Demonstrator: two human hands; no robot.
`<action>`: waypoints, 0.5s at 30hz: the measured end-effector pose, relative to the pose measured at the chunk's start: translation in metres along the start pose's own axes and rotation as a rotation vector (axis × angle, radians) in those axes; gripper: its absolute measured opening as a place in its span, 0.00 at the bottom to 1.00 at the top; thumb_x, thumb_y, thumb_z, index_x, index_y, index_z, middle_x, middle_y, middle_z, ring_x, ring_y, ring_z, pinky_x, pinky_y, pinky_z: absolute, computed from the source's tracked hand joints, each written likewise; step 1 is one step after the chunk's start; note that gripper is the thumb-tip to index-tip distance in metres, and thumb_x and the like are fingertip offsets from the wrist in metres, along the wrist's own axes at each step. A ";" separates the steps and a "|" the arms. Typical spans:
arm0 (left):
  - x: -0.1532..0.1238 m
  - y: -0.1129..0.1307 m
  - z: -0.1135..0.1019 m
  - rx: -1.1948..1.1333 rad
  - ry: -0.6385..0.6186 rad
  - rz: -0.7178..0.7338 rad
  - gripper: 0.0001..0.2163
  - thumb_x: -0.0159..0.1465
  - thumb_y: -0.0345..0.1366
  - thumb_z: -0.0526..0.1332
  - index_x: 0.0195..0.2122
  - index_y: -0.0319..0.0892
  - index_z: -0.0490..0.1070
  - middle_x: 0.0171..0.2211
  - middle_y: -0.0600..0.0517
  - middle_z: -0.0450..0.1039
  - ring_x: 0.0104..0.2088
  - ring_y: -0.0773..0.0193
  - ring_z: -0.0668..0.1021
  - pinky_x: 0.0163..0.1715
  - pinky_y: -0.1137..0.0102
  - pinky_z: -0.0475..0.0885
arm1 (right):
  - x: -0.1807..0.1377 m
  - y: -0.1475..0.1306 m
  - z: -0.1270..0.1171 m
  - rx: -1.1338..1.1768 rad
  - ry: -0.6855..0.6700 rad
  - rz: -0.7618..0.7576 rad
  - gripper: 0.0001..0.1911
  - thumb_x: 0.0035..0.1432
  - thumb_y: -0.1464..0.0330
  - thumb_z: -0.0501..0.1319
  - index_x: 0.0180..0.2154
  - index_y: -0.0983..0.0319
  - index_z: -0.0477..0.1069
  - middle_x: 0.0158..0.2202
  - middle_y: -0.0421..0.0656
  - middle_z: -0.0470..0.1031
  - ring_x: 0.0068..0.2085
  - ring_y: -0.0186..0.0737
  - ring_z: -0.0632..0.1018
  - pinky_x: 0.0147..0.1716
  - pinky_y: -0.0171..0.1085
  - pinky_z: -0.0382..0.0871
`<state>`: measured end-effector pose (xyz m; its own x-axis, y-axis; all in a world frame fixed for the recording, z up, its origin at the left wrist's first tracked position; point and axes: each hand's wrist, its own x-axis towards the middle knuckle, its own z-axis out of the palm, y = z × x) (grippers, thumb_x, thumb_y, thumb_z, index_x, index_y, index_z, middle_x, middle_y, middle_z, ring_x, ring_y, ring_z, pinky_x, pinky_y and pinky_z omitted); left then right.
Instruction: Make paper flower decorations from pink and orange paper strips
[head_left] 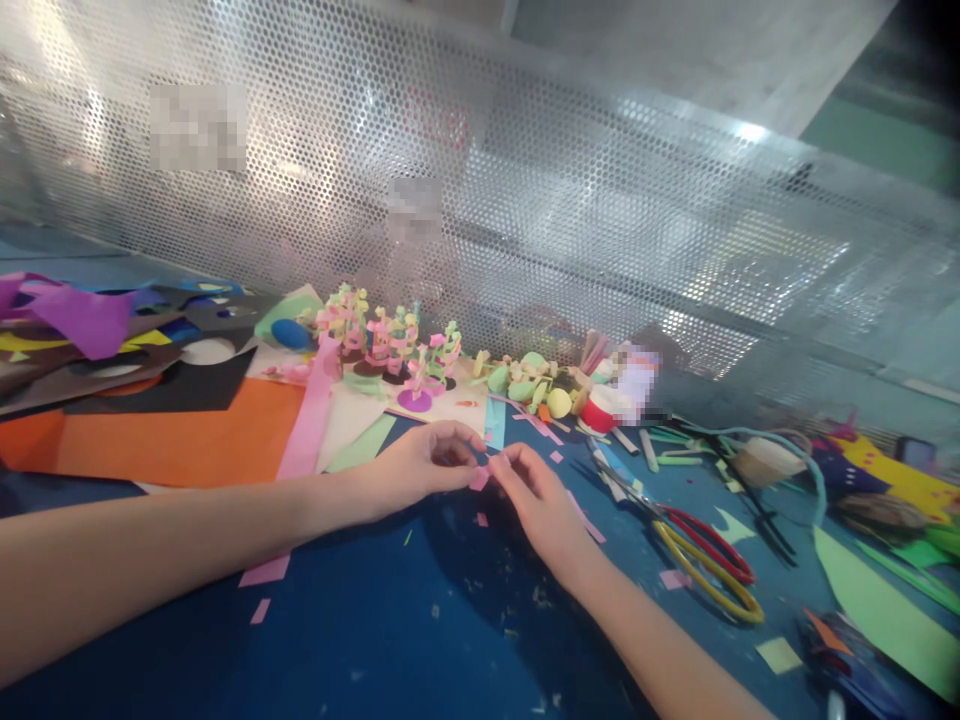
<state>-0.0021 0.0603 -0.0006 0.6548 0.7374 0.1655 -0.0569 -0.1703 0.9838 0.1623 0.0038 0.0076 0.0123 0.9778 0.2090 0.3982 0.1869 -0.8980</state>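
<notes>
Over the blue tabletop, my left hand (431,462) pinches a small pink paper piece (479,478) between thumb and fingertips. From the other side, my right hand (532,490) meets it, its thumb and fingertips closed at the edge of the same piece. The exact grip is partly covered by the fingers. Just below lies a loose pink paper square (482,519). Behind my hands stand several small paper trees with pink and yellow-green tufts, one on a purple round base (415,401). Scissors (709,565) with red and yellow handles lie right of my right hand.
Orange paper (150,437) and black sheets (202,385) cover the left side. Pale green and yellow paper pieces (531,375) lie beside a red-and-white roll (598,411). A light green sheet (889,610) lies at right. A perforated metal panel (525,230) rises behind.
</notes>
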 end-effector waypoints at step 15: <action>0.002 0.000 0.000 -0.090 0.047 0.011 0.08 0.54 0.35 0.62 0.35 0.40 0.69 0.31 0.53 0.71 0.32 0.67 0.73 0.35 0.71 0.66 | 0.001 0.001 0.001 0.162 -0.082 -0.049 0.06 0.53 0.64 0.60 0.31 0.59 0.67 0.29 0.38 0.72 0.32 0.36 0.73 0.34 0.36 0.68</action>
<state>-0.0009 0.0612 0.0001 0.6178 0.7661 0.1772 -0.1328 -0.1204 0.9838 0.1615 0.0055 0.0070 -0.0815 0.9702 0.2280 0.2439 0.2412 -0.9393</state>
